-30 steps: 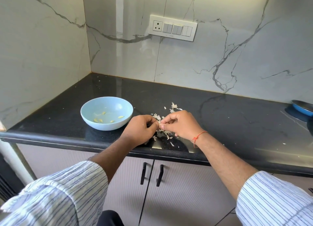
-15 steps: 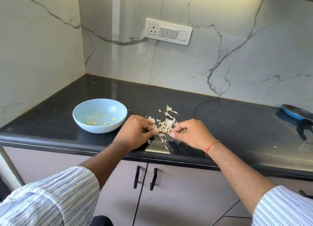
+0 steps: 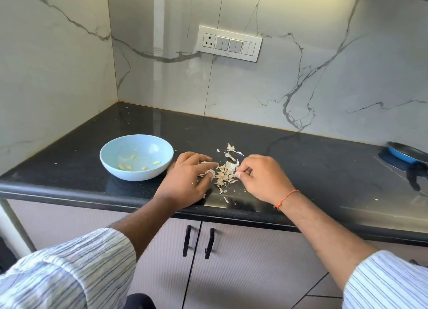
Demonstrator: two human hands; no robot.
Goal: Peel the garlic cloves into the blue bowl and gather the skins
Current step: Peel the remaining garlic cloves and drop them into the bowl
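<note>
A light blue bowl (image 3: pixel 139 175) stands on the black counter (image 3: pixel 301 160), left of my hands, with several peeled garlic cloves (image 3: pixel 125 166) lying in its bottom. A loose pile of papery garlic skins (image 3: pixel 225 172) lies between my hands near the counter's front edge. My left hand (image 3: pixel 185 181) lies low on the counter with its fingers stretched out, touching the pile's left side. At the pile's right side, my right hand (image 3: pixel 264 179) has its fingers curled, and the thumb and forefinger pinch at the skins. A few stray skins (image 3: pixel 231 149) lie just behind the pile.
A blue pan (image 3: pixel 405 154) sits at the counter's far right on a dark hob. Marble walls close the counter at the back and left, with a switch panel (image 3: pixel 229 43) on the back wall. Cabinet doors with black handles (image 3: pixel 187 239) are below the front edge.
My hands have come apart and dropped to the counter on either side of the skin pile. The left hand's fingers have straightened onto the skins. My view has shifted left and down.
</note>
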